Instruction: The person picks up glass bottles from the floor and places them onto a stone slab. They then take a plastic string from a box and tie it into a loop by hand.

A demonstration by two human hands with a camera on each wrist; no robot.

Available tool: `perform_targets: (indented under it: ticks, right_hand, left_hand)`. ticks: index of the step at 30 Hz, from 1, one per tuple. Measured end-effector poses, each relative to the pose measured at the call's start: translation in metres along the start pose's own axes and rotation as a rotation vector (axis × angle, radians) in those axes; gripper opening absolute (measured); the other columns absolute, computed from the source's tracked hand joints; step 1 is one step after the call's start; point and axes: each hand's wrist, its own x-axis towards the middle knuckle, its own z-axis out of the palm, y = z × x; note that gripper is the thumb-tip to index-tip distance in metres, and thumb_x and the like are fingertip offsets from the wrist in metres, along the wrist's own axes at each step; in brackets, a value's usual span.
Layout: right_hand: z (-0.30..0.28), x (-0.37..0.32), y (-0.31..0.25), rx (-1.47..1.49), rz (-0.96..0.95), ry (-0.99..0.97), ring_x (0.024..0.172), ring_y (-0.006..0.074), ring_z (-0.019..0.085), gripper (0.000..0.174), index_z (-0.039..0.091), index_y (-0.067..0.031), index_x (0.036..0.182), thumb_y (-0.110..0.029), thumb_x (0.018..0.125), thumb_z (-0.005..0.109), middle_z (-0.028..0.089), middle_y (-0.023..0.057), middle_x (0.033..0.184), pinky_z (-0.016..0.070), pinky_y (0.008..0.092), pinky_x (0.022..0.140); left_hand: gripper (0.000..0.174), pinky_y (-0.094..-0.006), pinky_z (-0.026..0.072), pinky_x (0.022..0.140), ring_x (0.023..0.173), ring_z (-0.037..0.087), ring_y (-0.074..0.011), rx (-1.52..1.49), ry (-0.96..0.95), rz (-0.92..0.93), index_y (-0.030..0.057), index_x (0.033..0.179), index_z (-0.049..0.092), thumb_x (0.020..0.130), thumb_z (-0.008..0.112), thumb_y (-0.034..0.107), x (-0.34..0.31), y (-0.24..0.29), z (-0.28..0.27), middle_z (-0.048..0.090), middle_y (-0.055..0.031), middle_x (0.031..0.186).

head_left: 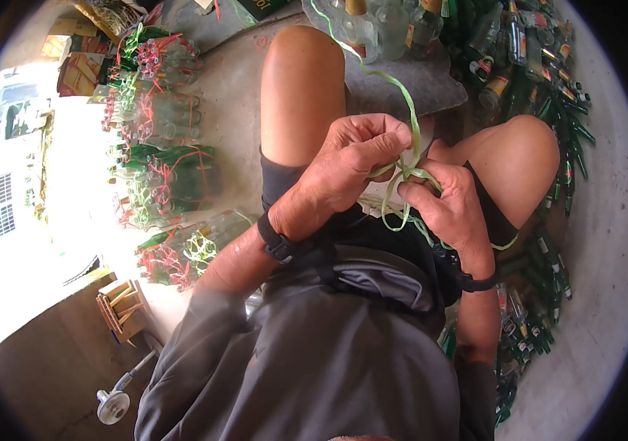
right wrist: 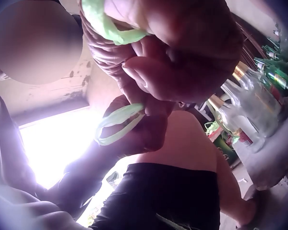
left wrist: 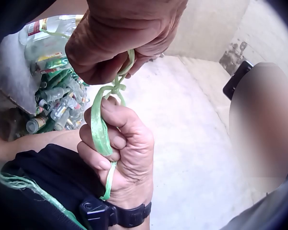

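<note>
A light green plastic twine [head_left: 411, 110], with a knot and loose loops in it, runs between the two hands above the lap. My left hand [head_left: 354, 158] pinches it between thumb and curled forefinger, just left of the knot. On the other side, my right hand [head_left: 450, 202] grips the twine with bent fingers, its thumb close beside the knot. In the left wrist view a flat strand [left wrist: 102, 136] crosses the fingers of the right hand. A loop [right wrist: 120, 125] stands out from the left hand in the right wrist view. One long end trails up past the knees.
Bundles of bottles [head_left: 170, 173] bound with red and green twine stand at the left. Loose green and clear bottles [head_left: 516, 55] lie heaped along the right. Upright clear bottles [head_left: 384, 29] stand on a grey slab [head_left: 431, 77] ahead. A small wooden stool [head_left: 119, 309] is at lower left.
</note>
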Motion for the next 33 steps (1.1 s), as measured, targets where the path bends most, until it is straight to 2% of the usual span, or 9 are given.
perform_targets:
  ticks: [7,9,10,13,16,18,21,26,33]
  right_hand:
    - [-0.011,-0.005,0.004,0.057,0.070,-0.039,0.058,0.0087,0.043,0.016,0.057,0.0025,0.071,-0.007,0.081,0.065,0.049,0.0038,0.059,0.0392,0.0293,0.056]
    - [-0.012,-0.008,0.006,0.033,0.094,-0.051,0.059,0.0079,0.043,0.016,0.058,0.0025,0.072,-0.007,0.082,0.065,0.049,0.0024,0.059,0.0394,0.0289,0.056]
    - [-0.012,-0.011,0.006,0.008,0.119,-0.062,0.059,0.0071,0.043,0.015,0.059,0.0025,0.072,-0.007,0.082,0.065,0.049,0.0010,0.059,0.0396,0.0286,0.056]
    - [-0.002,-0.017,0.007,0.124,0.192,-0.099,0.060,0.0060,0.044,0.014,0.061,0.0023,0.074,-0.007,0.083,0.065,0.050,-0.0008,0.060,0.0396,0.0278,0.056]
    - [-0.001,-0.018,0.012,0.158,0.148,-0.063,0.060,0.0045,0.044,0.014,0.062,0.0012,0.075,-0.007,0.085,0.066,0.052,-0.0024,0.061,0.0390,0.0267,0.055]
    - [-0.007,-0.020,0.015,0.187,0.170,-0.070,0.061,0.0042,0.044,0.014,0.062,0.0008,0.075,-0.008,0.086,0.067,0.052,-0.0030,0.062,0.0390,0.0260,0.055]
    - [-0.013,-0.022,0.017,0.208,0.176,-0.067,0.062,0.0034,0.044,0.017,0.063,0.0000,0.078,-0.011,0.089,0.069,0.053,-0.0040,0.064,0.0386,0.0245,0.056]
    - [-0.013,-0.023,0.017,0.253,0.096,0.007,0.065,0.0027,0.045,0.021,0.065,-0.0002,0.085,-0.018,0.094,0.071,0.054,-0.0055,0.069,0.0378,0.0229,0.058]
    - [-0.021,-0.022,0.018,0.355,0.177,0.033,0.064,0.0020,0.041,0.028,0.066,-0.0004,0.091,-0.028,0.099,0.069,0.050,-0.0078,0.072,0.0374,0.0214,0.059]
  left_hand:
    - [0.015,-0.0229,0.0321,0.056,0.060,0.041,-0.0046,-0.019,0.060,0.023,0.0045,0.098,0.068,0.099,0.067,0.020,0.000,-0.004,0.000,0.052,0.0071,0.071]
    - [0.012,-0.0238,0.0290,0.052,0.057,0.036,-0.0033,-0.180,0.019,0.044,0.0020,0.095,0.068,0.098,0.068,0.013,-0.001,0.000,-0.005,0.050,0.0068,0.068]
    - [0.012,-0.0238,0.0261,0.052,0.055,0.031,-0.0036,-0.215,0.039,0.080,0.0022,0.094,0.067,0.098,0.068,0.014,0.001,0.005,-0.008,0.043,0.0087,0.066]
    - [0.014,-0.0238,0.0263,0.052,0.055,0.030,-0.0039,-0.186,-0.010,0.081,0.0025,0.094,0.067,0.099,0.067,0.015,0.003,0.014,-0.014,0.040,0.0089,0.064]
    - [0.015,-0.0237,0.0260,0.052,0.055,0.029,-0.0038,-0.167,-0.047,0.080,0.0033,0.095,0.065,0.100,0.066,0.018,0.004,0.013,-0.016,0.037,0.0092,0.065]
    - [0.017,-0.0239,0.0258,0.052,0.056,0.028,-0.0039,-0.172,0.072,0.130,0.0043,0.098,0.062,0.101,0.064,0.020,0.005,0.011,-0.017,0.035,0.0090,0.066]
    - [0.012,-0.0224,0.0261,0.051,0.055,0.031,-0.0047,-0.185,0.063,0.069,0.0084,0.102,0.063,0.102,0.062,0.020,0.004,0.012,-0.021,0.036,0.0094,0.066]
    - [0.014,-0.0214,0.0230,0.049,0.054,0.028,-0.0033,-0.205,0.021,0.071,0.0066,0.104,0.062,0.103,0.060,0.020,0.002,0.012,-0.018,0.037,0.0077,0.068]
    - [0.015,-0.0204,0.0217,0.048,0.053,0.029,-0.0020,-0.080,0.040,0.038,0.0070,0.111,0.066,0.101,0.061,0.017,-0.004,0.014,-0.014,0.046,0.0080,0.071]
